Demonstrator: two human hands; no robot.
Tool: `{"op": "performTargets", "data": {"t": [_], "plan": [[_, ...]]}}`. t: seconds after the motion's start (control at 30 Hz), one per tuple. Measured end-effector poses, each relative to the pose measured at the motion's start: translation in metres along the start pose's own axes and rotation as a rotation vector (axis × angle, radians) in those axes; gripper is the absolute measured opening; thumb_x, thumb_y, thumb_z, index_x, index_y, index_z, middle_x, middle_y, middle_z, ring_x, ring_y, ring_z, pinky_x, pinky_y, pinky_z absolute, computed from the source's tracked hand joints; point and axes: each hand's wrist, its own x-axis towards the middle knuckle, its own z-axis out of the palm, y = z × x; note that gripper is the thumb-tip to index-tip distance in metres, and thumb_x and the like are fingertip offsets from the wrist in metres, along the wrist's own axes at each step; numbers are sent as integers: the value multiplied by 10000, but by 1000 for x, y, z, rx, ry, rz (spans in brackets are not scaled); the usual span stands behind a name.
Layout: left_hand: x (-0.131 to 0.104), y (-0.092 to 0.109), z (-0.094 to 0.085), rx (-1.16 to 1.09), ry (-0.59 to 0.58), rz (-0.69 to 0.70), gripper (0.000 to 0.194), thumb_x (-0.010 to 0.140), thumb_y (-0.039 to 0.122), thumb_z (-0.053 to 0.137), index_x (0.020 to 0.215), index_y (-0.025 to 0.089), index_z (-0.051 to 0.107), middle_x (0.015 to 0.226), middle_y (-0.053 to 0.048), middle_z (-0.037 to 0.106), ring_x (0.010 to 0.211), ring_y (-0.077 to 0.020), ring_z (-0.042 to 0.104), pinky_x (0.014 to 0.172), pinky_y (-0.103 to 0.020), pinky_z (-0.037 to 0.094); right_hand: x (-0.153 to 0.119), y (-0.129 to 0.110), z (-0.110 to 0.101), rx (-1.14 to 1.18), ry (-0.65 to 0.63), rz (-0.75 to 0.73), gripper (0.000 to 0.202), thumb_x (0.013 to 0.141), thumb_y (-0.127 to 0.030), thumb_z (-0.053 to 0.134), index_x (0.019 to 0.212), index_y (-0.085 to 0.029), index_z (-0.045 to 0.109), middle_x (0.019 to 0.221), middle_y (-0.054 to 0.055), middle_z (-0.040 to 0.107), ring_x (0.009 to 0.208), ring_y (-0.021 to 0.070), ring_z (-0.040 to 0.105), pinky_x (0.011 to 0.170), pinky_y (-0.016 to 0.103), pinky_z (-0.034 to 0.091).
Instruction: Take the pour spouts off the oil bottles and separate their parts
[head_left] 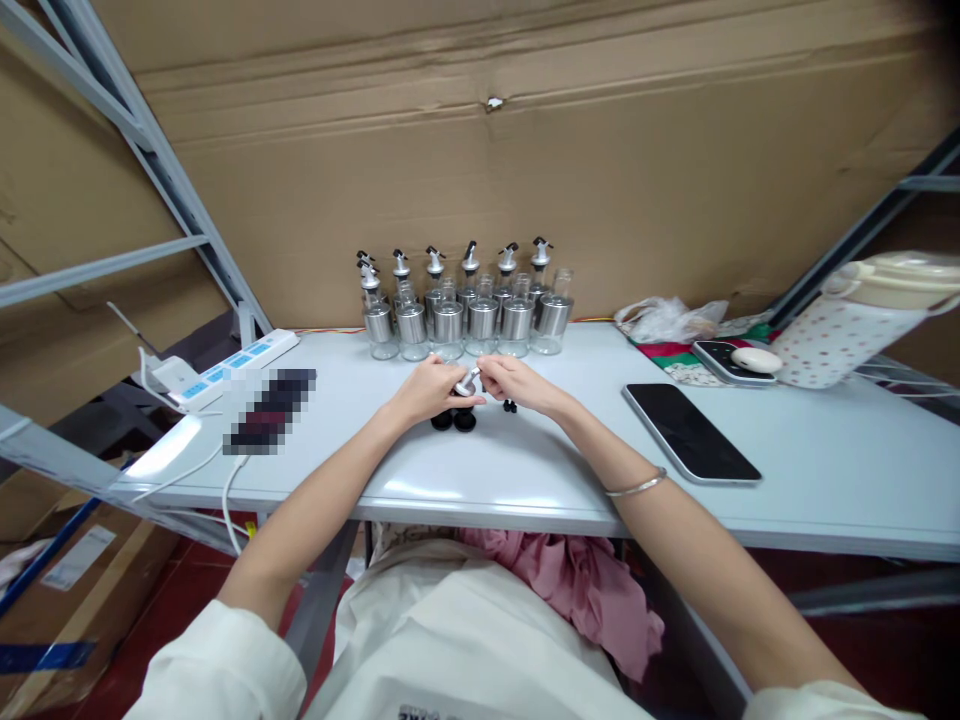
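Pourer (466, 385) — between left fingers (451, 373), right fingers (491, 369) touching

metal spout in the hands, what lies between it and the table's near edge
Two round black pieces sit just below the metal spout; past them, the head view shows bare table.

Bottles (481, 322) block rear; gap between them and phone (691, 432).
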Motion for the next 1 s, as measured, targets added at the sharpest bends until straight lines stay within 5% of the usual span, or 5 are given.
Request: {"op": "performTargets", "data": {"t": [0.43,0.63,0.8,1.0], "plan": [[-3,-3,-4,117,112,49,205,902,315,494,1040,183,569,939,-52,620,844,-163,559,796,-284,326,0,-1,-12,-53,64,122,385,850,-240,408,481,-200,305,412,-75,290,381,41,261,403,197,240],[-4,-8,-6,79,140,-10,234,914,346,468,1052,186,567,978,-54,631,857,-162,559,810,-286,338,-3,4,-32,-90,26,145,234,747,-307,589,594,-131,577,556,-8,544,505,74,486,551,229,431],[-4,-9,-5,62,151,-7,277,889,392,506,1048,175,574,949,-51,636,836,-159,570,780,-276,349,-4,10,-45,-121,-38,156,300,606,-385,721,735,-123,651,603,0,594,548,90,515,574,250,440],[-4,-8,-6,60,154,1,304,871,413,525,1036,163,577,890,-46,634,796,-160,576,746,-266,358,-2,19,-55,-516,39,197,257,634,-346,709,585,-158,540,496,-47,505,464,65,400,478,217,319]]}}
